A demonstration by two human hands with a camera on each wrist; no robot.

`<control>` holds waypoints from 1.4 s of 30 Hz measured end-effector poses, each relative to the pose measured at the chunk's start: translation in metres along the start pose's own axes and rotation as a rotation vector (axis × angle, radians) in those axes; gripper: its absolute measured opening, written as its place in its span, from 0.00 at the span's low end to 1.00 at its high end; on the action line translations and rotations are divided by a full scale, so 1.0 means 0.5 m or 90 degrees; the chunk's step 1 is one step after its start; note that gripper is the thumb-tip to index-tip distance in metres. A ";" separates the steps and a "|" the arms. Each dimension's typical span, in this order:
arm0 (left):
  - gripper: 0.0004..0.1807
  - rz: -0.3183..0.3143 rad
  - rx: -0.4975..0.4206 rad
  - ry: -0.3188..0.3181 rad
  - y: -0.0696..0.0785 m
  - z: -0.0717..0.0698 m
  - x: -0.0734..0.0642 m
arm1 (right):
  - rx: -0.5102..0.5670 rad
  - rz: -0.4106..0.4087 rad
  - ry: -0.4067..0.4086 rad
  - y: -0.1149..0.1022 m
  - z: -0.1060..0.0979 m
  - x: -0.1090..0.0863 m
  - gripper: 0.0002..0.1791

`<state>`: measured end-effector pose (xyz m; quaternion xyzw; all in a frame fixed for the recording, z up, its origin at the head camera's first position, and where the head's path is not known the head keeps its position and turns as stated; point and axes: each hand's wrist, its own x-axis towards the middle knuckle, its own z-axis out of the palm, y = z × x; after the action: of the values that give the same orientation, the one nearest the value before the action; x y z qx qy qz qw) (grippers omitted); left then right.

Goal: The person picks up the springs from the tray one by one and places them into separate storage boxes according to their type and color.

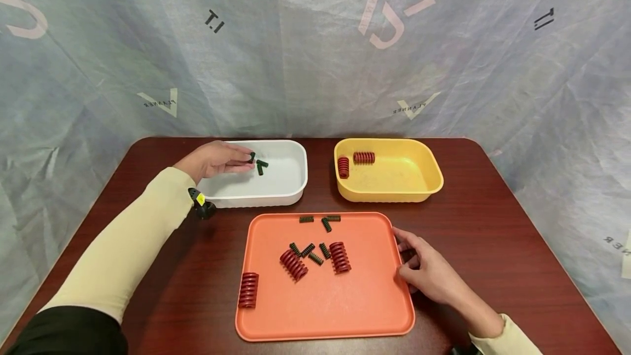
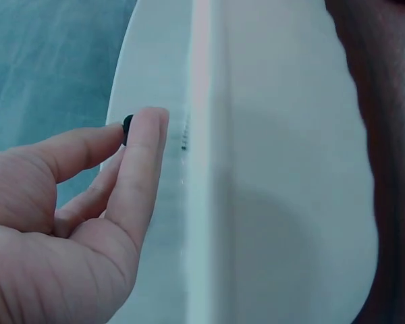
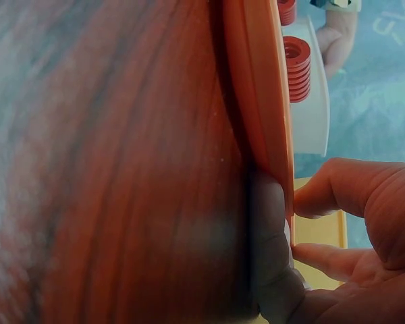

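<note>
Between the thumb and fingers of my left hand (image 1: 217, 159) is a small dark green spring (image 2: 127, 129), pinched over the white bin (image 1: 261, 201). Two more green springs (image 1: 260, 169) lie on that bin's floor near the fingertips. My right hand (image 1: 431, 270) grips the right rim of the orange tray (image 1: 365, 311), with the thumb at the top edge and fingers against the side. On the tray are three larger red springs, one at the left rim (image 1: 248, 290), one near the middle (image 1: 293, 265) and another beside it (image 1: 340, 257), among several small green springs (image 1: 315, 258).
A yellow bin (image 1: 384, 197) stands behind the tray on the right, holding two red springs (image 1: 363, 158) at its left end. Both bins sit toward the back of the dark wooden table (image 1: 493, 245). Behind it hangs a pale printed sheet (image 1: 305, 70).
</note>
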<state>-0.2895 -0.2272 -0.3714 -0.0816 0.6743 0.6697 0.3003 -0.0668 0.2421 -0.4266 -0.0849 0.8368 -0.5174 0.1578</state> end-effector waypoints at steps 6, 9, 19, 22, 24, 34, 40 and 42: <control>0.30 -0.025 0.006 0.014 -0.001 -0.005 0.010 | 0.005 -0.013 -0.003 0.002 0.000 0.000 0.46; 0.29 -0.035 0.016 0.015 -0.002 -0.007 0.015 | 0.003 -0.011 -0.001 0.002 -0.001 -0.001 0.46; 0.29 -0.064 0.047 0.027 0.000 -0.021 0.018 | 0.000 -0.014 0.002 0.000 0.001 -0.001 0.46; 0.26 -0.061 0.038 0.030 0.000 -0.022 0.017 | -0.001 -0.014 0.001 0.000 0.001 -0.001 0.46; 0.24 -0.057 0.030 0.027 0.000 -0.024 0.016 | -0.002 -0.015 0.001 0.000 0.001 -0.001 0.46; 0.28 -0.036 0.009 -0.026 0.005 -0.010 0.009 | -0.004 -0.013 0.002 0.001 0.000 -0.001 0.46; 0.28 -0.003 0.035 -0.075 0.006 0.026 -0.001 | -0.007 -0.012 0.002 0.002 0.000 0.000 0.46; 0.28 0.013 0.053 -0.093 0.006 0.041 -0.008 | -0.008 -0.014 0.002 0.002 -0.001 0.000 0.46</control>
<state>-0.2818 -0.2087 -0.3650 -0.0129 0.6786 0.6482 0.3451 -0.0669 0.2430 -0.4274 -0.0939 0.8395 -0.5138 0.1500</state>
